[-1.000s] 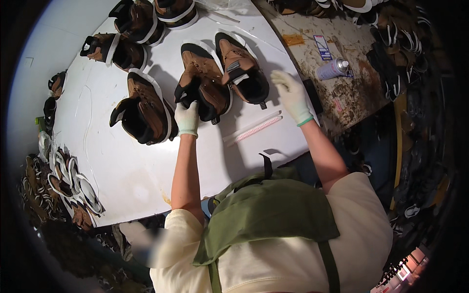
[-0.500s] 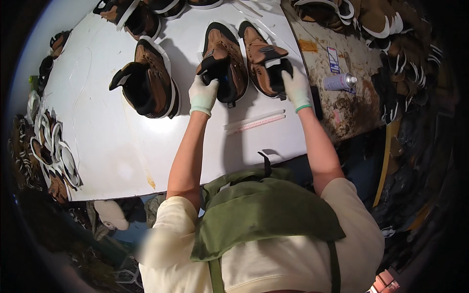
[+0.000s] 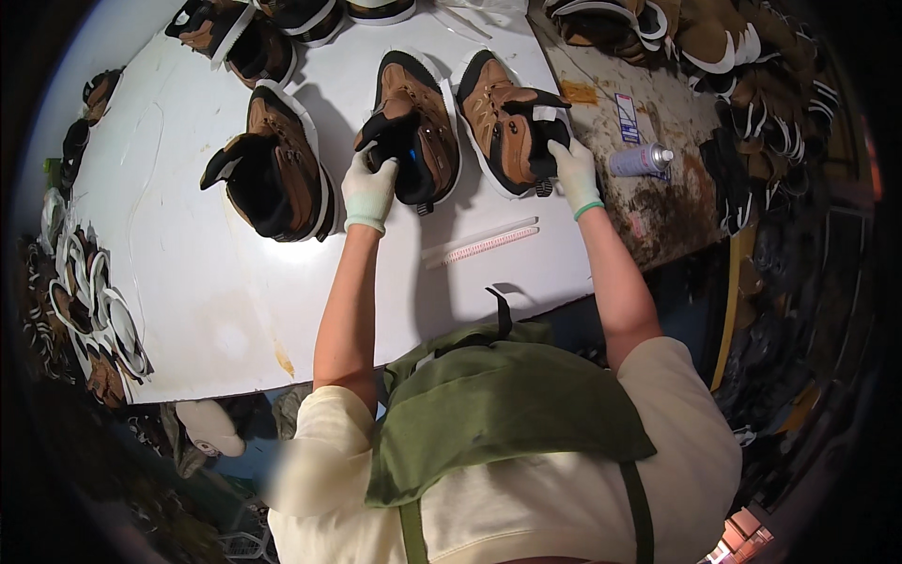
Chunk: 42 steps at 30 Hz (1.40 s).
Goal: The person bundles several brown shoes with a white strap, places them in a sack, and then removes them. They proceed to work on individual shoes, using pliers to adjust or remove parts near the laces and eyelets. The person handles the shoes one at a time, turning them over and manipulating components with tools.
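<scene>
My left hand [image 3: 369, 193], in a white knit glove, pinches the collar of a brown and black high-top shoe [image 3: 434, 160] in the middle of the white table. My right hand [image 3: 575, 174], gloved alike with a green cuff edge, grips the collar near the heel of a second such shoe [image 3: 515, 141] to the right. Both shoes have their toes pointing away from me, tongues folded open; the right one is angled. Some fingers are hidden inside the collars. A third matching shoe [image 3: 299, 174] stands untouched on the left.
Two clear rulers [image 3: 484, 242], one red-marked, lie on the white table [image 3: 216, 301] nearer me. A spray can [image 3: 641, 160] rests on the stained board [image 3: 648, 202] at right. More shoes [image 3: 258, 42] stand at the back; shoe uppers [image 3: 94, 291] are piled at left.
The two held shoes have moved slightly apart, the middle one to the left and the right one to the right. Both hands keep hold of them. The whole view has shifted a little.
</scene>
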### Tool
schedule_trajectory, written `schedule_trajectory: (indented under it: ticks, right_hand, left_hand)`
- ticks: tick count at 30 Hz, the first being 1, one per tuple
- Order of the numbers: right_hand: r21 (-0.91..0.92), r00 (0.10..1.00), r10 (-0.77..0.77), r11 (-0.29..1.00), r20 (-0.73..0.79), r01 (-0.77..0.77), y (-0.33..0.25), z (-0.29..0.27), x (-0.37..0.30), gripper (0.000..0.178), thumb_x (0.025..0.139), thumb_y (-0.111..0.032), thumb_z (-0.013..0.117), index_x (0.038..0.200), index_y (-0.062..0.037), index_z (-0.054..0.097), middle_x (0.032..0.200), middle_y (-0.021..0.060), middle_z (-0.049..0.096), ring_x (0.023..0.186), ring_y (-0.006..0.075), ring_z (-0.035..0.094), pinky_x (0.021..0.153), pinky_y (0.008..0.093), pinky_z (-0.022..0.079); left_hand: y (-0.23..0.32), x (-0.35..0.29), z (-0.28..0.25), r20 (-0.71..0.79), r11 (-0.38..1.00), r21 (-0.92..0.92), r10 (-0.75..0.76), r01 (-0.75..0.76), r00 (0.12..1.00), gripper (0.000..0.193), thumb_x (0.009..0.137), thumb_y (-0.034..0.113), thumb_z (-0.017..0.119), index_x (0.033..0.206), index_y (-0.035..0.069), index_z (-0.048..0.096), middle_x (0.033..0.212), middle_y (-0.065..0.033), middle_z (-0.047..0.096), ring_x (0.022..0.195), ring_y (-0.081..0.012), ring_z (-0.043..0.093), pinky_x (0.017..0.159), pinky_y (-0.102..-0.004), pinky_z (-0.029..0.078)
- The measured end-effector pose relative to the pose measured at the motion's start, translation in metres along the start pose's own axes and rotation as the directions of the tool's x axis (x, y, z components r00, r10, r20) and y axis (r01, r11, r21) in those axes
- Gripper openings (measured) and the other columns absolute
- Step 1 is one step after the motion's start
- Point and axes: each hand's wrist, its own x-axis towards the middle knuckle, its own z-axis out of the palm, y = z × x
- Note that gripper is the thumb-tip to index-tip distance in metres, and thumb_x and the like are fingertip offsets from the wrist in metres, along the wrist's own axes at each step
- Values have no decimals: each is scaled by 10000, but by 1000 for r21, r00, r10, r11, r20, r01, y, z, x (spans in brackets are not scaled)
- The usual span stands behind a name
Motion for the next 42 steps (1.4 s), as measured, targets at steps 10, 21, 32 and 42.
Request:
schedule_trajectory:
  ticks: [10,21,32,42]
  right_hand:
    - [-470,998,-48,882,-41,23,-35,29,-16,526,871,-398,579,1116,68,589,990,301,641,978,457,606,844,488,474]
    - [-536,997,-61,844,-56,21,-58,69,-39,367,882,-338,591,1050,-11,608,941,244,663,915,453,612,803,488,471]
    - [318,954,254,928,-160,-193,32,-9,-42,387,933,-256,548,1228,-7,528,1195,168,570,986,315,585,867,400,475]
    - [-428,935,-300,832,189,353,33,-46,-3,402,972,-15,389,1371,22,420,1375,228,476,1267,350,461,1057,375,369]
  left_hand:
    - [1,-7,7,-8,993,100,64,-63,998,464,792,242,680,1186,13,596,1051,-212,679,1011,-339,652,886,-365,489]
    - [96,-19,-48,-189,921,-363,77,-142,979,265,878,120,614,1064,-69,615,921,-70,675,778,-129,605,710,-264,492]
    - [176,-24,115,200,971,161,140,-174,970,359,779,181,599,1062,-37,567,884,-285,651,900,-429,639,791,-449,528]
    - [145,-61,153,524,839,427,74,-337,848,416,850,211,610,1160,-29,470,1145,-230,566,1016,-376,623,839,-423,527]
